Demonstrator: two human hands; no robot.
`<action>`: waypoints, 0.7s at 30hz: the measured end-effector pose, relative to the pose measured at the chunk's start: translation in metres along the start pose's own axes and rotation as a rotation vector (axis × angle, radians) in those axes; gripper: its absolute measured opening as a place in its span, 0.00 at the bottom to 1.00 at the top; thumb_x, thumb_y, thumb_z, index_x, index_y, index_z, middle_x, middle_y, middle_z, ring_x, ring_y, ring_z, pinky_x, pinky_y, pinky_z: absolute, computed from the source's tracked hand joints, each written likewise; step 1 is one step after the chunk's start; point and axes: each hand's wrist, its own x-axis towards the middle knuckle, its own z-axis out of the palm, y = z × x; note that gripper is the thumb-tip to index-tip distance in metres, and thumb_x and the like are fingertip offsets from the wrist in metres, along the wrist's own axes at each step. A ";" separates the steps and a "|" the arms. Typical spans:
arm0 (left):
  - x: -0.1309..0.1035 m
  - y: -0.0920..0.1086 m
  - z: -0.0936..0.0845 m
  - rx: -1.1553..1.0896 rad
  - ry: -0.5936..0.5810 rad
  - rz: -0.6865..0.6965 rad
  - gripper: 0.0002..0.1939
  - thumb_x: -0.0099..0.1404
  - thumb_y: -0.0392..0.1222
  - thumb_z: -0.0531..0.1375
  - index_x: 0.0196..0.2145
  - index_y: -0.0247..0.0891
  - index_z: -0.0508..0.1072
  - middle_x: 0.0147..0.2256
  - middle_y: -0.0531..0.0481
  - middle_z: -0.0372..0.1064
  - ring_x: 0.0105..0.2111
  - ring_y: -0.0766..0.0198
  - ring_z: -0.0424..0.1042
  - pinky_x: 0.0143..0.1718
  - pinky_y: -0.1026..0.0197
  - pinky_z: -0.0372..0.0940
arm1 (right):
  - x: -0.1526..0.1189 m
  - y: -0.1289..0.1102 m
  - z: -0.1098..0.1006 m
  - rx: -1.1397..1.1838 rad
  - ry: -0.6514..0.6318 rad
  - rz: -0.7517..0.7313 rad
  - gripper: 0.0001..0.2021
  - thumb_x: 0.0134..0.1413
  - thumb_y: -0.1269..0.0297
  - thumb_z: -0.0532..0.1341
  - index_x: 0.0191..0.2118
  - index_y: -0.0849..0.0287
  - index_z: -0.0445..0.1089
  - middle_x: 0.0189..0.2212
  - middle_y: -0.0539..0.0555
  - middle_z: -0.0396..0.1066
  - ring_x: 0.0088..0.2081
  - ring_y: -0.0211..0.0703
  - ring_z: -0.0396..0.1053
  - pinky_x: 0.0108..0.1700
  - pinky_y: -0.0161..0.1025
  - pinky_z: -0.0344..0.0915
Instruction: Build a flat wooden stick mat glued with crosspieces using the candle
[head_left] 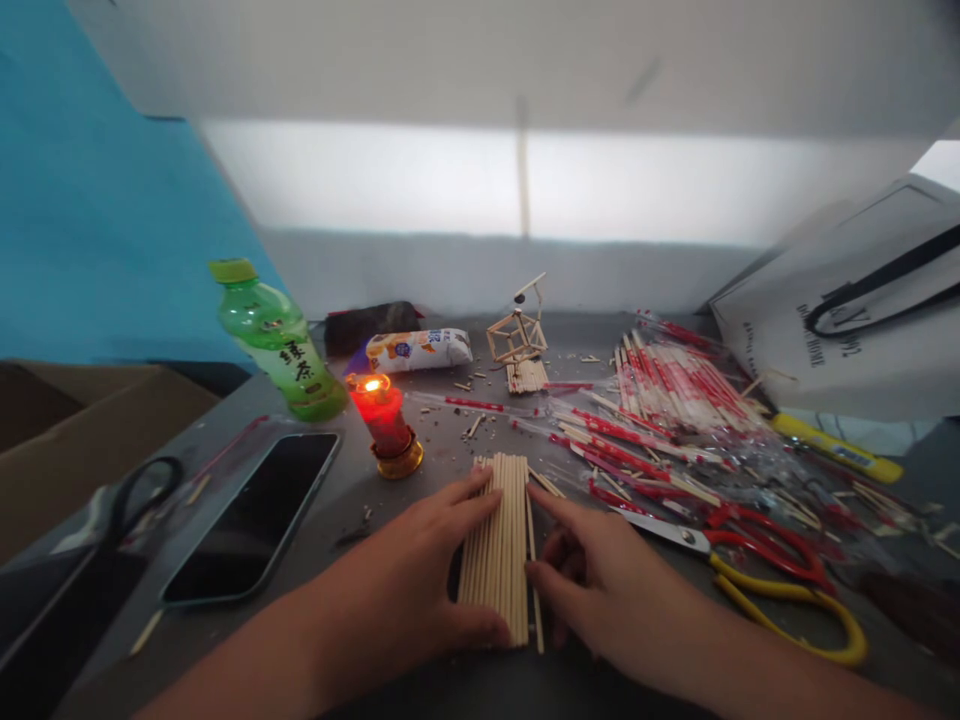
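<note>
Bare wooden sticks lie side by side in a flat row [495, 550] on the grey table. My left hand [420, 565] holds the row from the left, fingertips on its upper part and thumb across its lower end. At the row's right edge, a single stick [535, 590] sits slightly apart and tilted. My right hand [592, 570] holds this stick along its side with index finger and thumb, while its other fingers curl under. Just beyond the row, a red candle [381, 415] burns in a gold holder [397, 458].
Scissors [697, 540] with red and yellow handles lie right, near wrapped sticks [675, 385]. A small stick frame [517, 340] stands at the back. Left are a phone [255, 520] and green bottle [281, 350]. A snack packet [420, 350], paper bag [862, 300] and yellow tube [836, 447] border the workspace.
</note>
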 end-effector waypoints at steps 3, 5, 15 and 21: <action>0.000 -0.003 0.001 -0.013 0.008 0.023 0.54 0.50 0.59 0.73 0.69 0.37 0.59 0.72 0.41 0.42 0.70 0.44 0.50 0.69 0.44 0.48 | 0.002 -0.002 -0.001 -0.059 0.023 -0.069 0.25 0.64 0.68 0.58 0.66 0.50 0.60 0.33 0.50 0.75 0.23 0.34 0.72 0.22 0.29 0.66; 0.000 -0.005 0.003 -0.016 0.020 0.035 0.54 0.51 0.58 0.73 0.69 0.38 0.58 0.72 0.41 0.42 0.70 0.44 0.50 0.69 0.44 0.48 | 0.003 -0.003 -0.002 -0.105 0.052 -0.087 0.21 0.64 0.69 0.59 0.61 0.51 0.66 0.35 0.50 0.75 0.21 0.33 0.70 0.21 0.28 0.65; 0.002 -0.011 0.006 -0.046 0.048 0.085 0.53 0.50 0.59 0.73 0.69 0.47 0.59 0.72 0.44 0.44 0.69 0.42 0.52 0.68 0.42 0.51 | 0.005 -0.008 -0.007 -0.139 -0.043 -0.032 0.12 0.64 0.69 0.59 0.52 0.54 0.70 0.31 0.48 0.73 0.16 0.31 0.66 0.16 0.28 0.60; 0.000 -0.016 0.005 -0.070 0.062 0.114 0.54 0.48 0.62 0.73 0.68 0.48 0.60 0.72 0.45 0.46 0.69 0.40 0.51 0.68 0.39 0.50 | -0.006 -0.019 -0.017 -0.347 0.046 -0.222 0.30 0.54 0.65 0.69 0.62 0.48 0.65 0.41 0.52 0.74 0.39 0.44 0.73 0.41 0.39 0.70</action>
